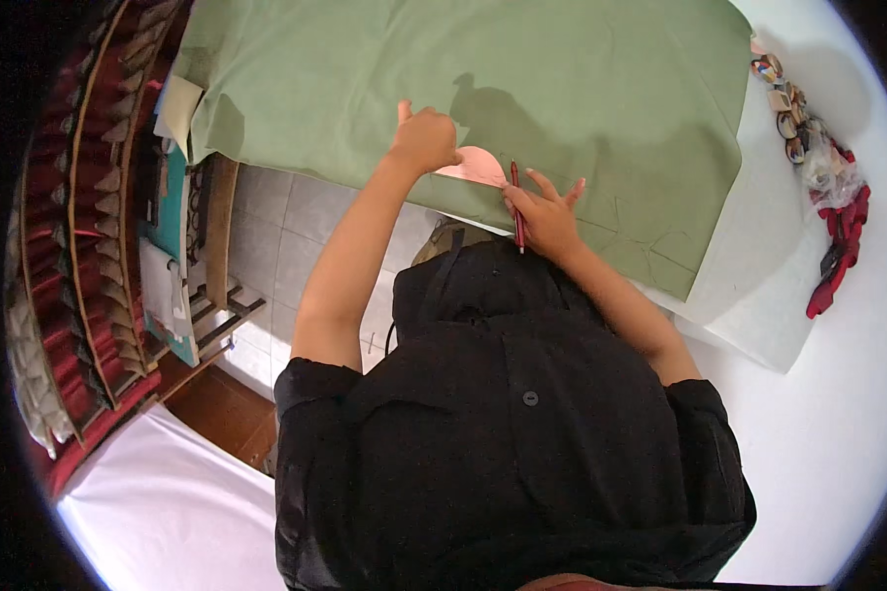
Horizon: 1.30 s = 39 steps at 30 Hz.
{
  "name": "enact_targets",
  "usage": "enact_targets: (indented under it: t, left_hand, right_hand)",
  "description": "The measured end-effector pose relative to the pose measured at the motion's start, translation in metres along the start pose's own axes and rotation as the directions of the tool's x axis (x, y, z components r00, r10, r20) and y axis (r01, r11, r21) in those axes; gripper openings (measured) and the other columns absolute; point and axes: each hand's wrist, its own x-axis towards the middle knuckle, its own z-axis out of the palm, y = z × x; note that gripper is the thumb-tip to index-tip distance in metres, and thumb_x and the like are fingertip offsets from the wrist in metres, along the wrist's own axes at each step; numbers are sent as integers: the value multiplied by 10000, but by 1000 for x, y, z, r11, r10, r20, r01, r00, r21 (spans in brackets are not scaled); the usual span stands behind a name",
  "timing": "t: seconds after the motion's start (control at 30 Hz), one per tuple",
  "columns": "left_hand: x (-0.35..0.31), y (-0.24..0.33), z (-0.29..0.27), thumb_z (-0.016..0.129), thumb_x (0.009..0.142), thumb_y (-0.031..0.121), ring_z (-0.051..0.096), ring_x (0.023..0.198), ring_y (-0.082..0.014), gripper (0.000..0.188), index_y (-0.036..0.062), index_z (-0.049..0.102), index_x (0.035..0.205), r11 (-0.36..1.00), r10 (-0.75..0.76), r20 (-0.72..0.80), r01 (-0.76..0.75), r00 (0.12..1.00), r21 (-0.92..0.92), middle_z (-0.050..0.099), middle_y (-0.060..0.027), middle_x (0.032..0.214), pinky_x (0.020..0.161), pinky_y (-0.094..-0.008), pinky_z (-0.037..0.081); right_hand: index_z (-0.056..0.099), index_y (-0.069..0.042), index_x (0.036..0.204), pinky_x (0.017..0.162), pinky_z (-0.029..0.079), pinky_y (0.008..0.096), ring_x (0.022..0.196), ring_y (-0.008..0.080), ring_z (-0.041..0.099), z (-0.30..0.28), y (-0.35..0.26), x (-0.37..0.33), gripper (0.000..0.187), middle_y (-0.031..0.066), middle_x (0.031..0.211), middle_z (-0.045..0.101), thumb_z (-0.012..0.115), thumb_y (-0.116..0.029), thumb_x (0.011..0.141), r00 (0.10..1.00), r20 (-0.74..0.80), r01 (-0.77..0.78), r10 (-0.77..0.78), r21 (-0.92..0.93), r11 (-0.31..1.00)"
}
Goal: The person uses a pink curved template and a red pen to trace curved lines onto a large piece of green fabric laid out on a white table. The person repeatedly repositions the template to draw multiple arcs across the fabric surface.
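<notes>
On green cloth point(611, 69), the half-curled left hand point(428, 140) touches a pink piece point(480, 167); just right, the spread right hand point(548, 221) holds a red pen point(518, 223).

A cutout point(478, 166) lies on the cloth point(601, 79) between the hands point(427, 140).

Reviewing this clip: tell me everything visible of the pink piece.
The pink piece is thin and flat with a rounded far edge; it looks like paper or card. It lies on the green cloth, near the cloth's front edge. The left hand is on its left end; the right hand, holding a dark red pen, is at its right corner.
</notes>
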Motion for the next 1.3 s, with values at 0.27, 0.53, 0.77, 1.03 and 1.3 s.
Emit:
enact_targets:
  t: [0.27, 0.53, 0.77, 1.03, 1.3]
  left_hand:
    - [21, -7, -18, 833, 603, 462, 582, 1024, -219, 417, 136, 744, 847, 995, 64, 132, -74, 989, 74, 679, -33, 904, 1045, -536, 207]
    - [24, -12, -7, 852, 533, 427, 545, 1022, -216, 382, 148, 682, 730, 987, 141, -37, -137, 989, 87, 603, -30, 949, 986, -582, 244]
    - [33, -19, 13, 865, 493, 370, 527, 1004, -233, 496, 164, 585, 846, 975, 222, -287, -219, 932, 44, 530, -18, 963, 920, -573, 284]
    - [37, -20, 10, 841, 503, 296, 528, 1029, -241, 472, 141, 645, 903, 962, 270, -261, -271, 927, 34, 564, -55, 1014, 952, -620, 280]
    - [34, -21, 11, 871, 507, 299, 515, 1081, -234, 465, 170, 614, 873, 965, 256, -270, -260, 928, 20, 553, -11, 1037, 968, -639, 268]
  right_hand:
    - [642, -197, 1073, 1072, -4, 640, 1066, 203, 593, -3, -37, 13, 240, -37, 927, 673, 624, -208, 834, 989, -110, -86, 99, 115, 990]
    - [655, -131, 937, 1073, 221, 567, 951, 195, 621, 20, -81, 56, 238, 8, 917, 656, 731, -96, 715, 941, -205, -132, 270, 513, 848]
    - [617, -126, 834, 1083, 178, 589, 935, 213, 631, 56, -100, 59, 186, 36, 892, 666, 746, -107, 701, 841, -273, -259, 467, 554, 791]
    - [584, -138, 794, 1072, 147, 619, 931, 202, 642, 66, -105, 60, 198, 29, 882, 671, 751, -112, 690, 811, -293, -331, 507, 486, 809]
    - [588, -145, 796, 1079, 127, 614, 928, 178, 644, 68, -106, 62, 203, 6, 862, 670, 752, -132, 677, 829, -322, -311, 456, 412, 856]
